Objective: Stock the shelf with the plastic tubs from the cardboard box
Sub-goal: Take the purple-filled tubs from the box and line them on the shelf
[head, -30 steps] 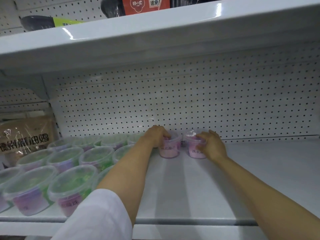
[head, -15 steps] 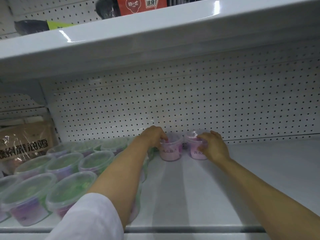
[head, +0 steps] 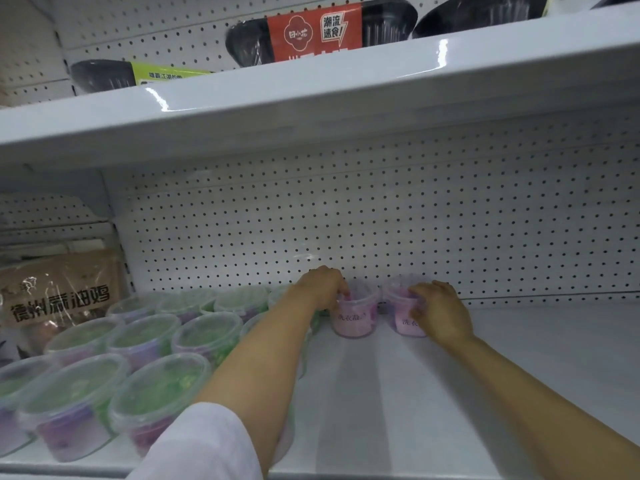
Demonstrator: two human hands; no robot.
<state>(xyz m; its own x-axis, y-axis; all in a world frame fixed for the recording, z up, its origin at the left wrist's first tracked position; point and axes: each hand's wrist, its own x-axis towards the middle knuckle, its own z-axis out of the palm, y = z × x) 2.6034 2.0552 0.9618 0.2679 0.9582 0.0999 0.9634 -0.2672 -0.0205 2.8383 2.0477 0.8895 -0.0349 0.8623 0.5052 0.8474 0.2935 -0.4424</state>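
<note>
Your two tubs are small clear plastic pots with pink contents and a printed label on the front, standing upright just beside each other at the back of the white shelf [head: 398, 393], close to the pegboard wall [head: 346, 220]. Your left hand [head: 320, 285] curls its fingers over the rim of the left tub [head: 353, 320], while your right hand [head: 440, 311] wraps round the right-hand side of the right tub [head: 403, 317], gripping it. To your left, rows of lidded tubs with green and purple contents [head: 145, 337] fill the same shelf.
</note>
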